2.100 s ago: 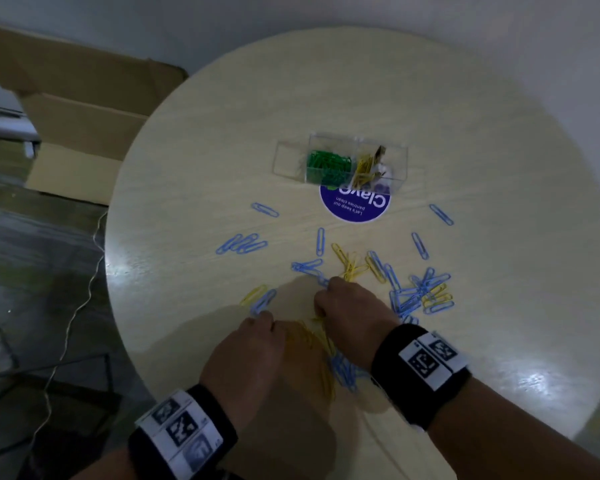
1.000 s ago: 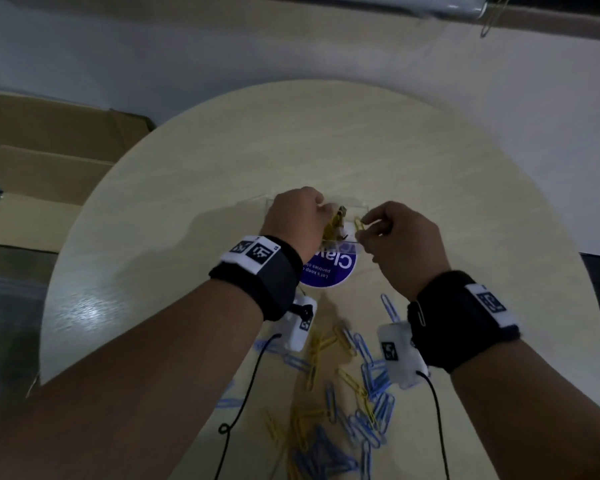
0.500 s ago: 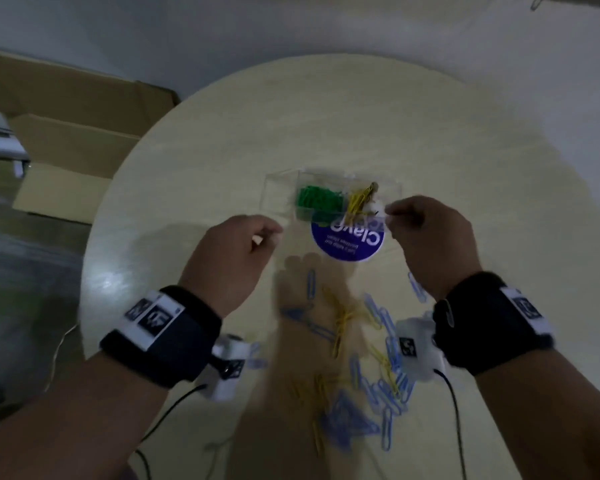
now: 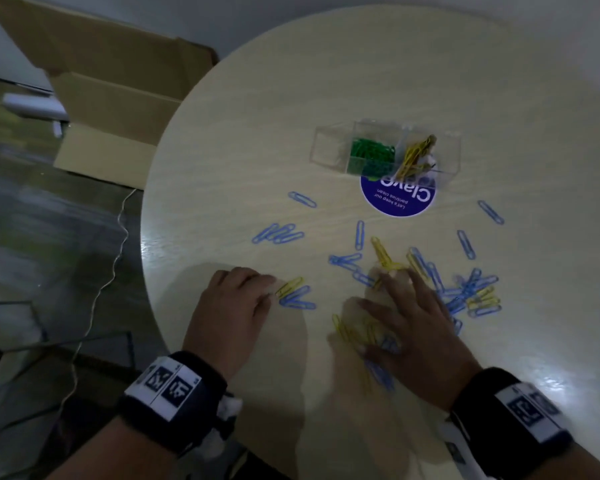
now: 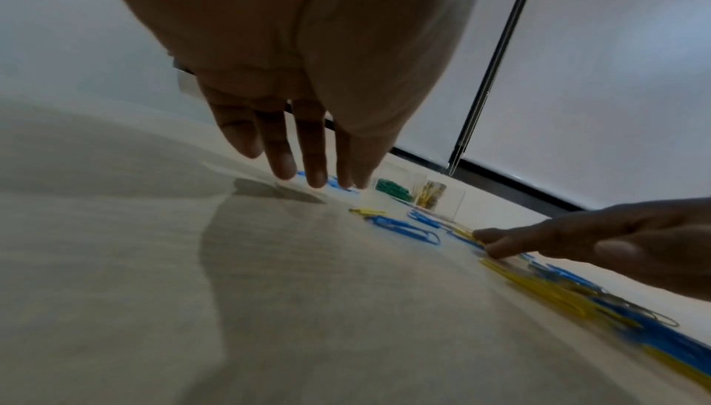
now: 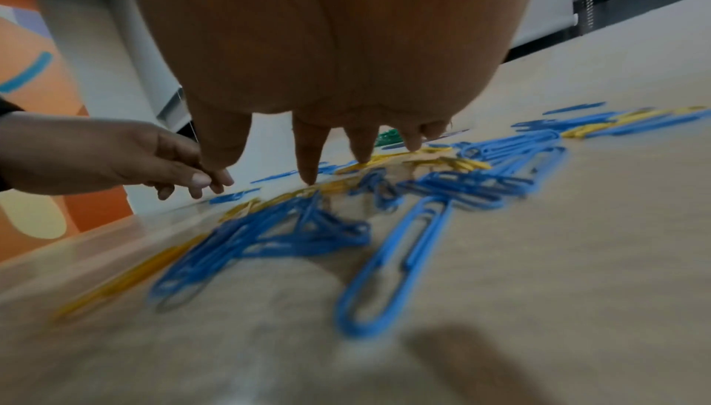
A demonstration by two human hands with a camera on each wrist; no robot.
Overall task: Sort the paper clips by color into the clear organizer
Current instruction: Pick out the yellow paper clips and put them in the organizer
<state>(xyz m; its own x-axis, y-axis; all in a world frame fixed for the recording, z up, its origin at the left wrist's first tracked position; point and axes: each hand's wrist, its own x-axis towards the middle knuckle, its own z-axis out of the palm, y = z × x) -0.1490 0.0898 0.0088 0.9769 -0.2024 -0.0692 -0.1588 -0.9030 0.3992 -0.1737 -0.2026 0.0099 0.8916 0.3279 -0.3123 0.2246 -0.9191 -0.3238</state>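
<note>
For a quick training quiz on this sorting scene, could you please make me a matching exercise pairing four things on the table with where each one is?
Things:
1. green paper clips
2. yellow clips in the organizer
3. round purple sticker
4. lone blue clip

Places:
A. flat on the table, partly under the clear organizer
B. middle compartment
C. loose on the table, right of the sticker
D. the compartment right of the green ones, sticking up above the rim

Pairs: 1-B, 2-D, 3-A, 4-C
</note>
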